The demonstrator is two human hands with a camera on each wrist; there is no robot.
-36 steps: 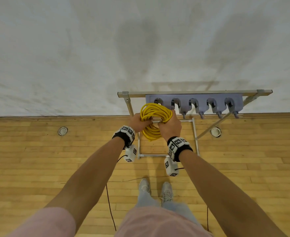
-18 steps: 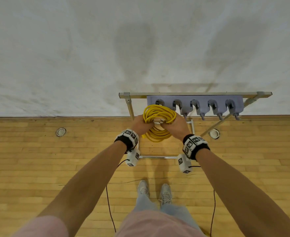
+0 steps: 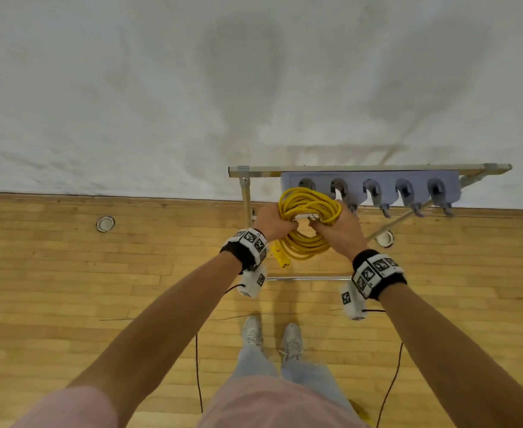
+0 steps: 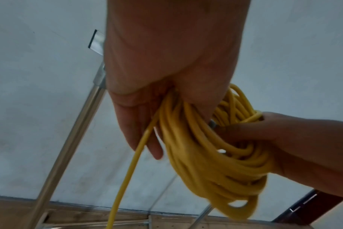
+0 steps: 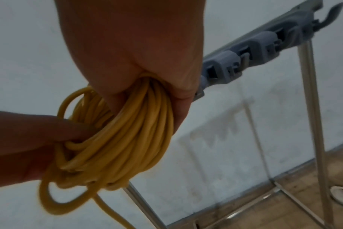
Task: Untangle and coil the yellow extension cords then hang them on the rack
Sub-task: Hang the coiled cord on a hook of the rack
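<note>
A coiled yellow extension cord (image 3: 308, 225) is held up in front of the rack (image 3: 368, 169), just below its leftmost grey hooks (image 3: 338, 188). My left hand (image 3: 274, 220) grips the coil's left side (image 4: 178, 124), and my right hand (image 3: 340, 231) grips its right side (image 5: 147, 108). The coil's upper loops overlap the rack's grey hook strip (image 3: 374, 186). One loose strand (image 4: 127, 178) hangs down from my left hand and ends in a yellow plug (image 3: 281, 257). The hooks to the right (image 5: 264, 48) are bare.
The rack is a metal frame with legs (image 3: 247, 199) and a floor bar (image 3: 306, 278), standing against a white wall on a wooden floor. Round floor sockets (image 3: 105, 223) lie left and right (image 3: 385, 237). Thin black cables (image 3: 197, 372) trail beside my feet.
Both hands have moved apart on the coil, the right one sliding to its right side. The coil has spread wider, and the plug end now hangs below my left hand.
</note>
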